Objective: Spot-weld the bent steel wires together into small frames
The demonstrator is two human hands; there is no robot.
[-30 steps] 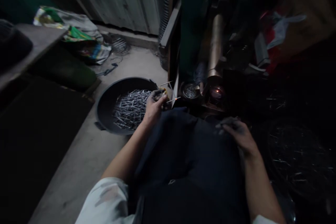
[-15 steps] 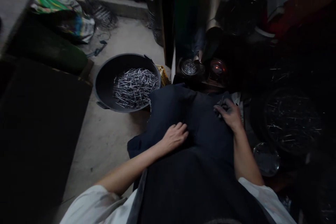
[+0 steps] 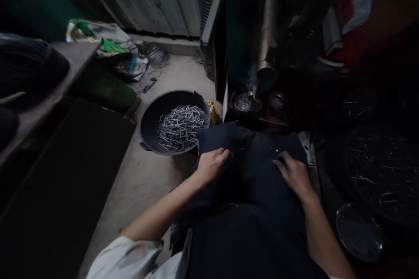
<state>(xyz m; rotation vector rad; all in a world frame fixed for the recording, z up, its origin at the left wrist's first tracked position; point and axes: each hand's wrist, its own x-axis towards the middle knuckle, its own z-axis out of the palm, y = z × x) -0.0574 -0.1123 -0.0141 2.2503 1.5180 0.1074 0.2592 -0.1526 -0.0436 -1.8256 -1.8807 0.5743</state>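
My left hand (image 3: pixel 212 165) is over the dark apron cloth (image 3: pixel 258 174) on my lap. Its fingers are curled closed; a faint thin dark piece seems to stick out by the fingertips, too dim to name. Above the right side of the cloth is my right hand (image 3: pixel 296 176), its thumb and forefinger apart, with dark smudged fingertips. A tiny bright speck shows just beyond those fingertips. To the left of my knees stands a round black tub (image 3: pixel 149 113) holding a heap of thin metal pins or nails (image 3: pixel 183 126).
Ahead is a machine with a metal tube (image 3: pixel 267 30) and a small dish of metal bits (image 3: pixel 244 103). At right lie a dark container with scattered pins (image 3: pixel 376 174) and a clear round dish (image 3: pixel 359 232). A yellow crate (image 3: pixel 213 112) stands behind the tub; a bench (image 3: pixel 78 59) is left.
The view has shifted, so the surroundings sit lower and further right. My right thumb and forefinger have parted from a dark thing they held. My left hand has moved nearer the tub.
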